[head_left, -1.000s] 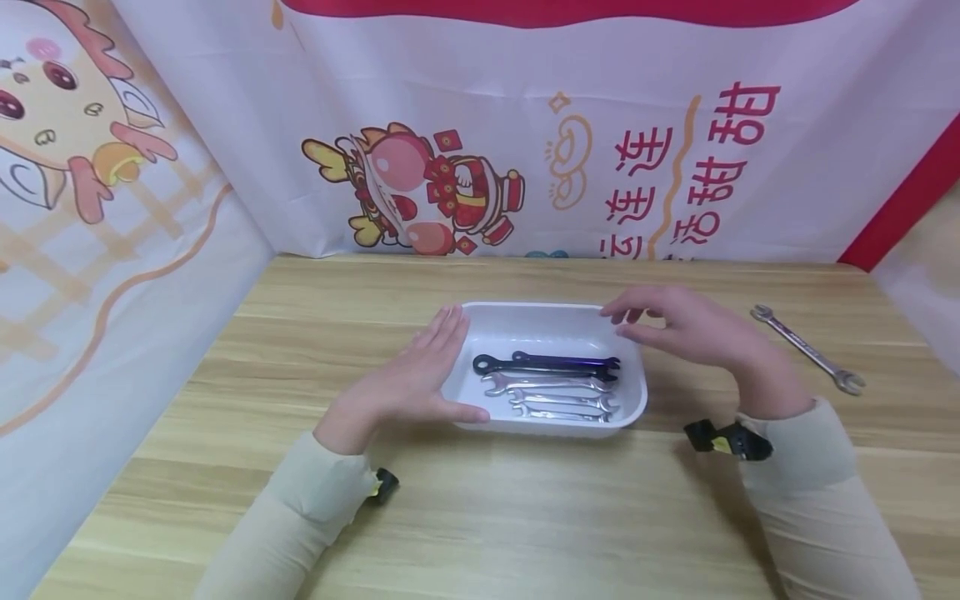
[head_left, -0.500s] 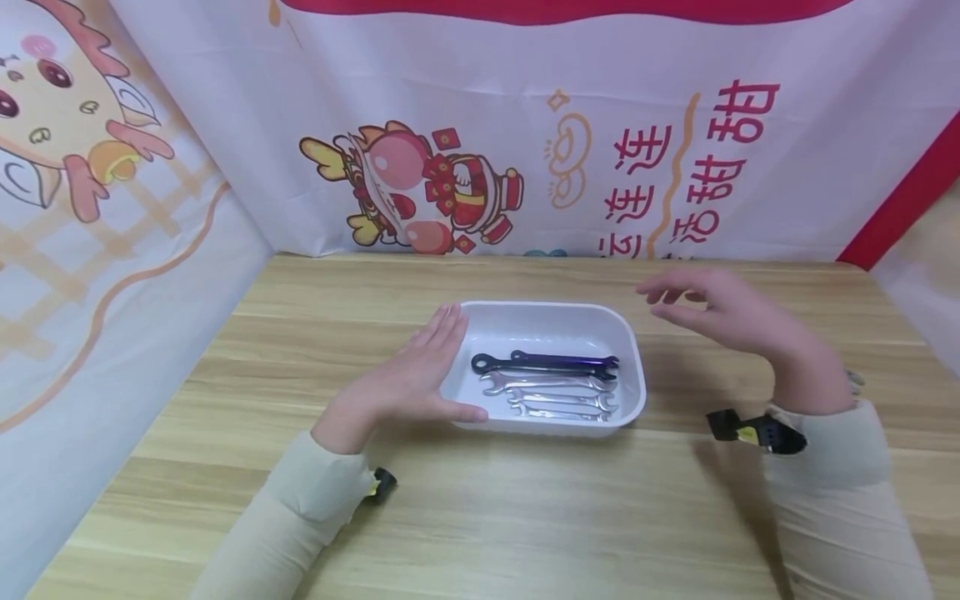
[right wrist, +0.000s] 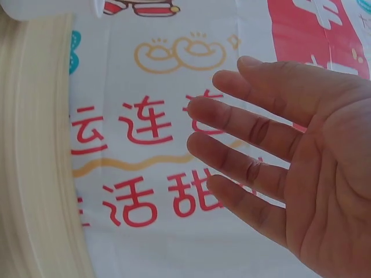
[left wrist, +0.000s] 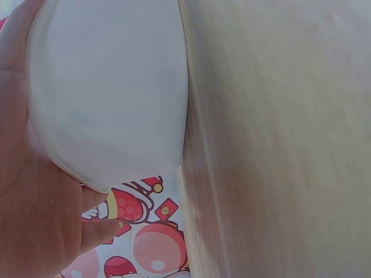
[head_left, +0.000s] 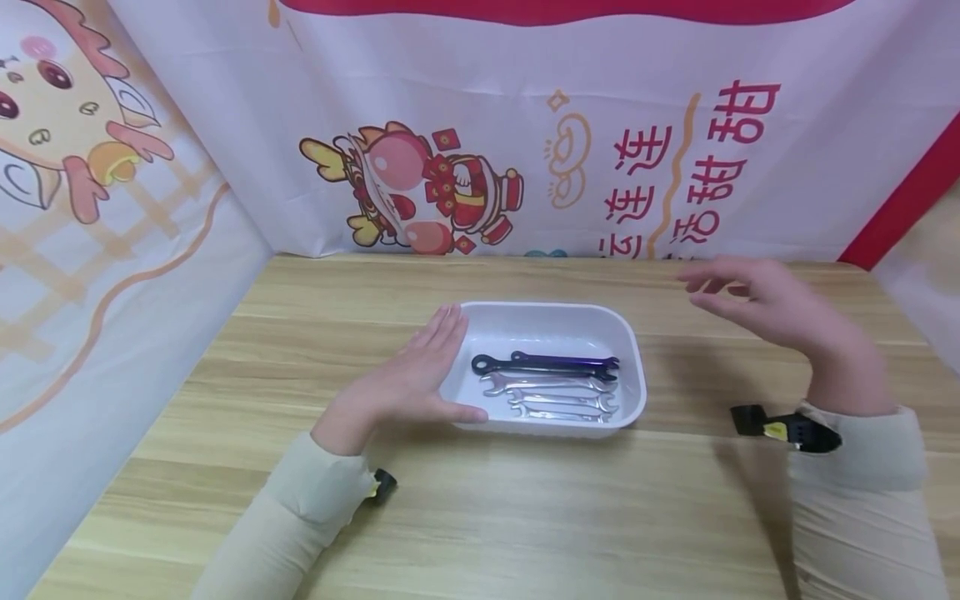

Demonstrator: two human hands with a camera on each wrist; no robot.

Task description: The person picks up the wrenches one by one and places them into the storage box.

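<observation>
A white plastic box (head_left: pixel 630 400) stands on the wooden table, with several wrenches lying side by side in it. Toward its back lie a purple wrench (head_left: pixel 566 360) and a black wrench (head_left: pixel 498 364); silver wrenches (head_left: pixel 562 402) lie nearer its front. My left hand (head_left: pixel 412 383) rests against the box's left end, fingers straight along the rim and thumb at the near edge. In the left wrist view the palm lies along the box's outer side. My right hand (head_left: pixel 765 304) is in the air right of the box, fingers loosely extended and holding nothing, as the right wrist view confirms.
The wood-grain table (head_left: pixel 540 517) reaches back to a white printed cloth (head_left: pixel 555 142) hung behind it. Another printed cloth (head_left: pixel 112 275) stands along the left side. Each wrist wears a small black camera.
My right hand has moved from over the box's right rim out to the right. The right arm now hides the loose silver wrench that lay there. The left hand stays in place.
</observation>
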